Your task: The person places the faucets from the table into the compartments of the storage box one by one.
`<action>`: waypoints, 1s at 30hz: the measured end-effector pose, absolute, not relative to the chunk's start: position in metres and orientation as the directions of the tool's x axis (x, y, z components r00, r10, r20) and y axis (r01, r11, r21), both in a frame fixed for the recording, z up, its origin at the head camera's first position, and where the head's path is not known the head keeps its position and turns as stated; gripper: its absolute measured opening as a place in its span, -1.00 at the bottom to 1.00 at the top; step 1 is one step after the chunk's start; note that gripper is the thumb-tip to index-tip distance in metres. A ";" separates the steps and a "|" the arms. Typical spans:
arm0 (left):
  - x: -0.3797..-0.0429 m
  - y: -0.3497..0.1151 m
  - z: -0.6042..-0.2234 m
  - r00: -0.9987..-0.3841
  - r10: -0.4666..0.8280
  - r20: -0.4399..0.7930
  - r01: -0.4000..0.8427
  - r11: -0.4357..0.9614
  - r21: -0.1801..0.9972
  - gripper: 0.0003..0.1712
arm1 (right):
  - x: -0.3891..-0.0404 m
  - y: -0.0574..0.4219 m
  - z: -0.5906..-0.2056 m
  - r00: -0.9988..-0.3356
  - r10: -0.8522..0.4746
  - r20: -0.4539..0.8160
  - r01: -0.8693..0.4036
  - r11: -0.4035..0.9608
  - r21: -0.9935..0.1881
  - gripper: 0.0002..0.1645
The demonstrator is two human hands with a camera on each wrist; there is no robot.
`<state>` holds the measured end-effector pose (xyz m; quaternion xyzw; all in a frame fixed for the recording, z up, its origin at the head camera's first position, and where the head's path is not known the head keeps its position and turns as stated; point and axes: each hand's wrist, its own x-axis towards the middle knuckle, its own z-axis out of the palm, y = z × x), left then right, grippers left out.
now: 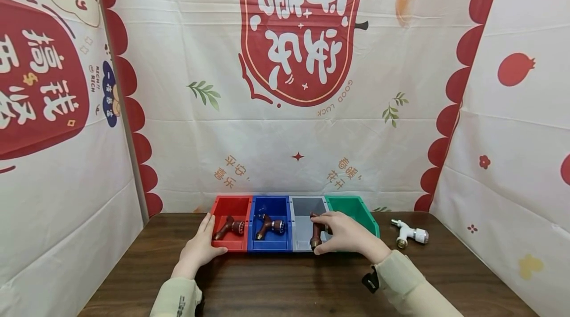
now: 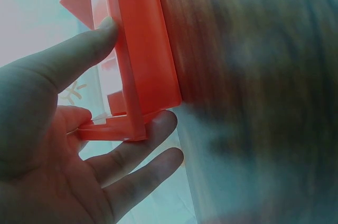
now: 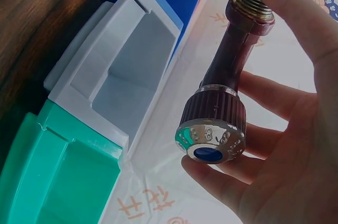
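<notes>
My left hand [image 1: 199, 249] holds the front left corner of the red bin [image 2: 148, 49], its thumb on the front rim and fingers along the outer side. In my right hand [image 1: 347, 234] is a dark brown faucet [image 3: 224, 57] with a threaded brass end and a ribbed, silver-capped knob. The thumb lies at the threaded end and the fingers support the knob side. In the head view this faucet overlaps the grey bin [image 1: 307, 204]. One brown faucet [image 1: 230, 227] lies inside the red bin, and another brown faucet [image 1: 267, 225] inside the blue bin [image 1: 272, 246].
The red, blue, grey and green bins stand side by side in a row near the back of the wooden table [image 1: 267, 282]. My right hand partly covers the green bin [image 1: 349, 204]. A white faucet [image 1: 407, 233] lies right of the row. Printed cloth [image 1: 276, 144] hangs behind.
</notes>
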<state>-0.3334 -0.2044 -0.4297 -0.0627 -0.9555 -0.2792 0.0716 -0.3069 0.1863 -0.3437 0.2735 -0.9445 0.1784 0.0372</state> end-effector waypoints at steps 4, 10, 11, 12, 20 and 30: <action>-0.333 -0.205 -0.428 -0.982 0.081 0.171 0.161 0.837 0.523 0.19 | -0.308 0.185 -0.341 -0.844 -0.508 0.174 -0.536 0.784 -0.312 -0.08; -0.334 -0.204 -0.428 -0.982 0.082 0.173 0.162 0.838 0.522 0.19 | -0.308 0.184 -0.340 -0.845 -0.501 0.185 -0.534 0.785 -0.313 -0.06; -0.334 -0.204 -0.428 -0.981 0.081 0.175 0.162 0.838 0.521 0.19 | -0.308 0.184 -0.341 -0.845 -0.503 0.184 -0.535 0.784 -0.313 -0.06; -0.334 -0.204 -0.428 -0.981 0.082 0.176 0.164 0.838 0.520 0.19 | -0.308 0.183 -0.341 -0.844 -0.503 0.185 -0.536 0.782 -0.317 -0.06; -0.334 -0.204 -0.428 -0.981 0.086 0.174 0.165 0.840 0.517 0.19 | -0.310 0.182 -0.345 -0.847 -0.504 0.169 -0.531 0.784 -0.321 -0.07; -0.334 -0.204 -0.427 -0.983 0.083 0.165 0.159 0.836 0.525 0.20 | -0.312 0.182 -0.342 -0.854 -0.492 0.171 -0.520 0.784 -0.340 -0.06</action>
